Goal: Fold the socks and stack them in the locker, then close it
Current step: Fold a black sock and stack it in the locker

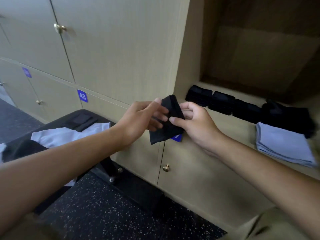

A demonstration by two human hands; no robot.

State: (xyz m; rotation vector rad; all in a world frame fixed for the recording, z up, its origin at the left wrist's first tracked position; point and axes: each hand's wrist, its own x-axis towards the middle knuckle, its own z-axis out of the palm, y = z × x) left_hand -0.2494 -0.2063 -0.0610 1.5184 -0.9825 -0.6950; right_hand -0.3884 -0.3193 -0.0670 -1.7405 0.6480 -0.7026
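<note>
While pinching a folded black sock [170,116] from both sides, held in the air between the two hands, just in front of the locker face. Left hand [142,121]: thumb on the sock's upper edge, fingers curled against its near face. Right hand [195,123]: thumb pressed on the sock's right edge, remaining fingers curled behind it. Beyond the right hand, inside the open locker [245,54]: a row of folded black socks [223,102] lined along the shelf, side by side and touching. Further right of that hand, a looser dark pile [287,116], and just beside it, nearer the shelf's front edge, a stack of folded light blue cloths [284,144]. Below the left forearm: a black bench [83,118] bearing a white garment [69,134]. Up and left of the left hand: a blue number plate [82,96] reading 48. Beneath both hands: a brass knob [166,168] on a lower door, and speckled dark flooring [107,212].
</note>
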